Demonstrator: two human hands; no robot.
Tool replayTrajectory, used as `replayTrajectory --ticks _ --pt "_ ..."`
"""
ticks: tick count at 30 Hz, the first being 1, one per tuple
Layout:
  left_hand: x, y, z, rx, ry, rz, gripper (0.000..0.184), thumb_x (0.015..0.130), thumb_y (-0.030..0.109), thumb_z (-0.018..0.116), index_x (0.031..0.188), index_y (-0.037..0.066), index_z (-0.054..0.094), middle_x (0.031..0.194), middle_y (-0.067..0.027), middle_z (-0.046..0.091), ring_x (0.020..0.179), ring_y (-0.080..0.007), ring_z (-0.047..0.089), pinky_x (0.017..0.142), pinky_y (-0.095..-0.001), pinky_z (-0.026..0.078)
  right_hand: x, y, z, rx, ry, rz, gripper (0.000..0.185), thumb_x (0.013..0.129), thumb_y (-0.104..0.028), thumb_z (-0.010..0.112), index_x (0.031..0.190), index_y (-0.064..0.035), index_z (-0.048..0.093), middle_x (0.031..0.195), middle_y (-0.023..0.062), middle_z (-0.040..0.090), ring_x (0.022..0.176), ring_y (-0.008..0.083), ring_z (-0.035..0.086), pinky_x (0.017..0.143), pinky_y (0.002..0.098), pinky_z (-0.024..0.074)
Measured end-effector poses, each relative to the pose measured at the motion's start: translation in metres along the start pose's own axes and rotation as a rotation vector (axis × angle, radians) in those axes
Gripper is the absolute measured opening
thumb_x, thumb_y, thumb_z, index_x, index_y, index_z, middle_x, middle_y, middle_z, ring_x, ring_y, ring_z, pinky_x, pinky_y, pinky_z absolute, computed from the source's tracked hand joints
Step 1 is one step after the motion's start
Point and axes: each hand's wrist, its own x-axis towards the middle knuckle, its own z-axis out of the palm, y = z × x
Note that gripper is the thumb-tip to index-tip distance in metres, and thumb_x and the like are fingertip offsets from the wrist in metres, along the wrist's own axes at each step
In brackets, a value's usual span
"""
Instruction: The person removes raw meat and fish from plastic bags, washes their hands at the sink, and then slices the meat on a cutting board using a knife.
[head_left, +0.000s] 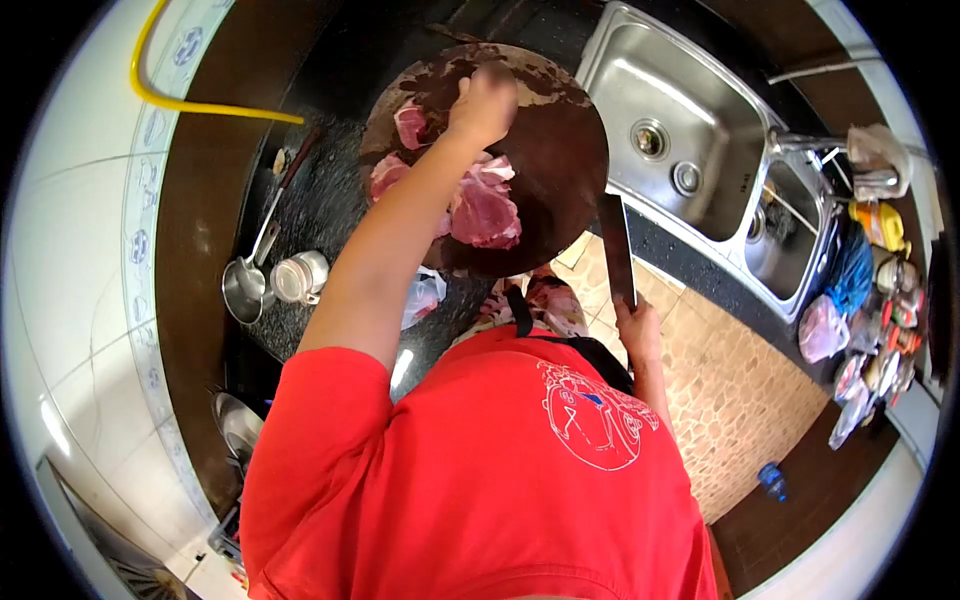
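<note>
My left hand [485, 105] is over the far part of a round wooden chopping board [560, 150]. Its fingers look curled together, but motion blurs them, and a dark smear at their tips cannot be made out. Under and beside that forearm lie pieces of raw red meat: a large slab [485, 212], a small piece [410, 124] farther off, and another piece [388, 174] partly covered by the arm. Low at the right, off the board, my right hand [638, 325] grips a knife [618, 250] by its handle. The wide dark blade points away from me, close to the board's right edge.
A double steel sink [680, 120] lies right of the board. Left on the dark counter are a ladle [243, 285], a glass jar [298, 277] and a plastic bag [424, 298]. Bags and bottles crowd the far right, near a yellow bottle [880, 225]. A yellow hose [200, 105] hangs upper left.
</note>
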Motion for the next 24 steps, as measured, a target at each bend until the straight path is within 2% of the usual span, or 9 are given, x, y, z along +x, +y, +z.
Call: replayTrajectory --ticks 4,7,11,14,15,19,20,21,24 --pt "0.027 -0.007 0.01 -0.2 0.022 -0.147 0.022 0.071 0.015 0.066 0.09 0.015 0.056 0.103 -0.0151 0.049 0.099 -0.0337 0.049 0.082 -0.0421 0.046 -0.002 -0.005 -0.005 0.003 -0.001 0.003 0.024 0.084 -0.024 0.057 0.091 -0.0015 0.059 0.075 0.027 0.059 0.076 0.0442 0.058 0.062 0.0464 0.0457" --pt "0.049 -0.018 -0.002 -0.24 0.11 -0.051 0.022 0.071 0.018 0.066 0.091 0.015 0.057 0.1 -0.0155 0.052 0.1 -0.0346 0.049 0.083 -0.0413 0.046 -0.003 -0.008 -0.004 -0.005 0.013 0.009 0.023 0.084 -0.023 0.057 0.091 -0.0013 0.059 0.075 0.0273 0.058 0.077 0.0442 0.058 0.062 0.046 0.0456" --pt "0.044 -0.022 -0.007 0.024 -0.046 0.11 0.043 0.069 0.029 0.07 0.108 0.018 0.059 0.117 -0.0175 0.051 0.11 -0.0367 0.044 0.093 -0.0422 0.04 -0.007 -0.016 -0.007 0.01 0.02 0.006 0.023 0.085 -0.023 0.056 0.089 -0.0006 0.059 0.071 0.0273 0.058 0.072 0.0441 0.058 0.058 0.0458 0.0451" --pt "0.037 -0.036 0.004 -0.141 0.037 0.137 0.07 0.065 0.056 0.072 0.124 0.024 0.054 0.137 -0.0189 0.038 0.128 -0.0401 0.03 0.102 -0.0451 0.032 0.001 0.002 -0.001 0.039 0.039 -0.056 0.023 0.085 -0.024 0.056 0.09 -0.0009 0.059 0.07 0.0263 0.058 0.07 0.0433 0.058 0.058 0.0452 0.0452" --pt "0.034 -0.042 0.003 -0.15 0.218 0.191 0.063 0.069 0.051 0.072 0.122 0.022 0.055 0.128 -0.0183 0.047 0.12 -0.0356 0.042 0.099 -0.0432 0.036 -0.001 -0.009 -0.006 -0.016 0.045 -0.047 0.024 0.085 -0.024 0.057 0.091 -0.001 0.059 0.07 0.0257 0.058 0.071 0.0427 0.059 0.059 0.0449 0.0453" --pt "-0.018 -0.058 -0.01 -0.551 -0.426 0.129 0.06 0.066 0.042 0.075 0.111 0.006 0.057 0.102 -0.0195 0.062 0.102 -0.0305 0.056 0.09 -0.0384 0.043 -0.003 -0.023 -0.012 0.015 0.039 -0.052 0.025 0.084 -0.023 0.057 0.096 -0.0013 0.06 0.072 0.0262 0.059 0.074 0.043 0.059 0.061 0.0446 0.0458" --pt "-0.027 -0.068 0.0 -0.36 -0.446 0.252 0.067 0.063 0.043 0.076 0.109 -0.001 0.056 0.105 -0.0203 0.06 0.101 -0.0311 0.057 0.086 -0.0388 0.045 -0.004 -0.022 -0.011 0.016 0.045 -0.075 0.025 0.084 -0.022 0.057 0.098 -0.0014 0.06 0.073 0.0265 0.059 0.074 0.0431 0.059 0.061 0.0445 0.046" --pt "-0.045 -0.05 -0.017 -0.026 -0.483 0.177 0.069 0.062 0.043 0.076 0.109 -0.003 0.055 0.109 -0.0226 0.058 0.101 -0.0295 0.057 0.088 -0.038 0.044 -0.005 -0.023 -0.01 0.019 0.046 -0.071 0.025 0.084 -0.022 0.057 0.098 -0.0014 0.06 0.073 0.0265 0.059 0.074 0.0431 0.059 0.061 0.0445 0.046" --pt "-0.057 -0.06 -0.001 -0.253 -0.366 0.166 0.064 0.063 0.042 0.075 0.105 -0.003 0.057 0.097 -0.0215 0.062 0.089 -0.027 0.062 0.079 -0.0365 0.048 -0.009 -0.027 -0.007 0.016 0.052 -0.106 0.025 0.084 -0.021 0.057 0.099 -0.0021 0.06 0.074 0.0263 0.059 0.075 0.0426 0.059 0.063 0.0436 0.0465"
